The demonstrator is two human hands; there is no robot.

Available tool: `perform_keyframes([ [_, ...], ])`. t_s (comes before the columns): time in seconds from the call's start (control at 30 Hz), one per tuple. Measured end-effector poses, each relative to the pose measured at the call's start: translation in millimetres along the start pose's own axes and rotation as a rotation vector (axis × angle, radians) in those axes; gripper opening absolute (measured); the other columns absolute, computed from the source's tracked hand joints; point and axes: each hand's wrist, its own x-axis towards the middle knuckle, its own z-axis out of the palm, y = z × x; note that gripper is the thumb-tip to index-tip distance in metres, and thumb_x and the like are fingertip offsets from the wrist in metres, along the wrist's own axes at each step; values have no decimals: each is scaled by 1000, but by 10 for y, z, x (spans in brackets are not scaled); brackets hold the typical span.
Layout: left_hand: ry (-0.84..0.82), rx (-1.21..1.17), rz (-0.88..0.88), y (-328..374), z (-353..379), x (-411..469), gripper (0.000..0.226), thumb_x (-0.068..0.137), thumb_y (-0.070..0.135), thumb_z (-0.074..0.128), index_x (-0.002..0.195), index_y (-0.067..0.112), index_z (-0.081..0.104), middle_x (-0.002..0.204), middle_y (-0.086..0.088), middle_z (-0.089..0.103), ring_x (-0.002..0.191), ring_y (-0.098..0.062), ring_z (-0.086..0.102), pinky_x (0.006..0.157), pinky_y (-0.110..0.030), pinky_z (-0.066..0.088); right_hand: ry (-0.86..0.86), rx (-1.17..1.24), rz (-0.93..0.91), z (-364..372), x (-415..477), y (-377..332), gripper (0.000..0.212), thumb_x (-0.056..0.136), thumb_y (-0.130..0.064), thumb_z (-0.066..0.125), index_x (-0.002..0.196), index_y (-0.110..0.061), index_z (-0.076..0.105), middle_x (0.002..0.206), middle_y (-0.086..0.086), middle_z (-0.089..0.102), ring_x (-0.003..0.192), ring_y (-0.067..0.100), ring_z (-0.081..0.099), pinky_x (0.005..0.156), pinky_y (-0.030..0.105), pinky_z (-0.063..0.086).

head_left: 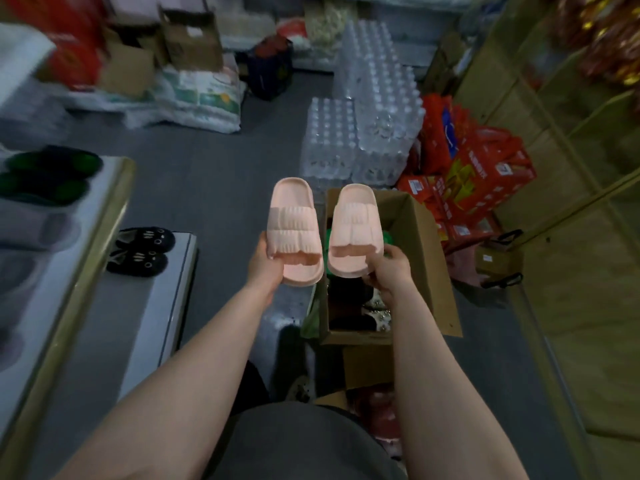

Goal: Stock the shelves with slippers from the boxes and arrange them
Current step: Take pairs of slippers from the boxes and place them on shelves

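I hold a pair of pale pink slide slippers out in front of me, toes pointing away. My left hand (265, 263) grips the heel end of the left pink slipper (294, 226). My right hand (389, 271) grips the heel end of the right pink slipper (355, 226), above an open cardboard box (426, 244) on the floor that holds dark and green slippers. On my left stands a stepped shelf (104, 216): black slippers with animal faces (142, 251) sit on its lower step, and dark green and grey slippers (52, 174) on the upper step.
Shrink-wrapped packs of water bottles (363, 109) are stacked ahead. Red packaged goods (474, 181) lie to their right. A wooden shelving unit (571, 168) runs along the right. More cardboard boxes (190, 39) and white sacks (197, 98) stand at the far left. Grey floor lies between.
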Motion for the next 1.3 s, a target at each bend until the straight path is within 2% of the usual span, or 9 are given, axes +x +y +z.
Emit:
perform_keyframes([
  [0.17,75,-34,69,46,-421,-149,41,92,5,46,117,38,48,111,6,65,101,-17,61,87,-44,55,-70,-7,-125,310,-272,-163,48,94,-16,61,139,-21,46,108,8,62,88,25,64,75,37,59],
  [0.27,121,-32,99,77,-749,-302,52,88,-2,43,119,40,47,117,2,64,106,-19,60,94,-46,52,-115,3,-179,549,-502,-213,43,94,-17,61,135,-17,49,95,5,62,85,26,65,81,45,58],
  [0.37,193,-37,118,65,-1108,-479,55,86,-4,43,126,35,48,119,0,64,107,-22,61,93,-49,52,-166,4,-212,813,-766,-228,50,86,-3,58,134,-14,52,99,12,66,74,21,62,61,34,59],
  [0.53,296,-70,153,30,-1764,-919,63,84,-6,43,138,25,45,116,-1,64,100,-19,61,87,-38,53,-246,5,-247,1277,-1284,-170,53,86,-2,59,135,-17,50,96,11,65,74,23,63,60,32,56],
  [0.7,414,-100,218,-109,-2391,-1366,67,69,6,43,131,30,48,119,-4,64,105,-27,62,89,-55,53,-349,-4,-285,1649,-1873,-8,56,78,0,58,131,-16,54,108,14,66,81,23,65,54,25,52],
  [0.9,521,-181,270,-81,-2996,-1959,58,80,-5,44,125,32,48,110,3,65,105,-25,62,83,-45,57,-499,18,-330,2051,-2515,27,50,78,7,54,126,-8,55,101,14,64,75,23,62,54,27,53],
  [1.1,679,-194,303,-92,-3592,-2351,69,86,-1,50,143,35,36,127,5,59,114,-21,58,93,-43,52,-632,-12,-375,2571,-3031,22,50,81,5,57,129,-4,55,89,16,63,58,17,54,48,24,47],
  [1.23,834,-211,267,-106,-3943,-2510,65,93,3,51,149,27,30,126,4,53,109,-15,52,72,-19,50,-747,-85,-451,2943,-3274,-24,47,80,-3,61,127,-9,60,101,17,69,62,18,59,54,27,48],
  [1.3,906,-220,276,-115,-4111,-2559,60,92,4,52,145,25,36,124,2,56,110,-19,56,75,-25,52,-804,-110,-461,3142,-3384,-90,46,81,-3,62,126,-11,60,95,14,68,63,20,57,55,28,48],
])
